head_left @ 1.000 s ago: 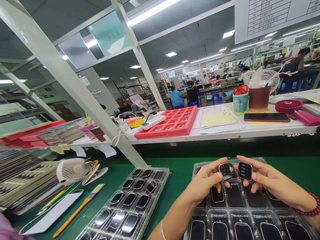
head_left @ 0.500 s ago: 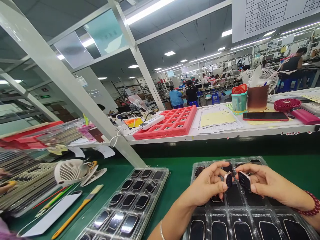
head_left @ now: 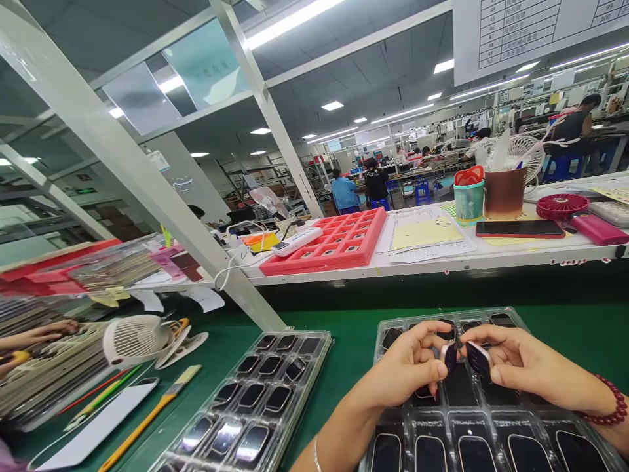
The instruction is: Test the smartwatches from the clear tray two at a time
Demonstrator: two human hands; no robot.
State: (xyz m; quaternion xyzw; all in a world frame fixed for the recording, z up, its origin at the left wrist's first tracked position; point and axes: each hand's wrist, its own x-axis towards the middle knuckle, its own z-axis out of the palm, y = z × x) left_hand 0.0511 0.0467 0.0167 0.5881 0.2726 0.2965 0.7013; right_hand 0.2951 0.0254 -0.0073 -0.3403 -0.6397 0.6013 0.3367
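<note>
My left hand (head_left: 410, 364) pinches a small smartwatch body (head_left: 449, 358) by its edges, thumb in front and fingers behind. Close beside it, my right hand (head_left: 523, 367) grips a second smartwatch body (head_left: 478, 359), tilted, between thumb and fingers. Both are held just above a clear plastic tray (head_left: 447, 414) whose pockets hold several dark, rounded-square watch bodies, such as the front watch (head_left: 476, 453). Some of the tray's pockets lie hidden behind my hands.
Left of my arms is another clear tray (head_left: 299, 410) of watches. A brush (head_left: 152, 416), a white fan (head_left: 137, 339) and a co-worker's hand (head_left: 56, 330) are further left. On the shelf stand a red foam tray (head_left: 366, 252), papers, cups and a phone (head_left: 519, 229).
The two watch bodies have turned slightly in my fingers, still close together. At the far left, a co-worker's hand has come further into view over the stacked trays.
</note>
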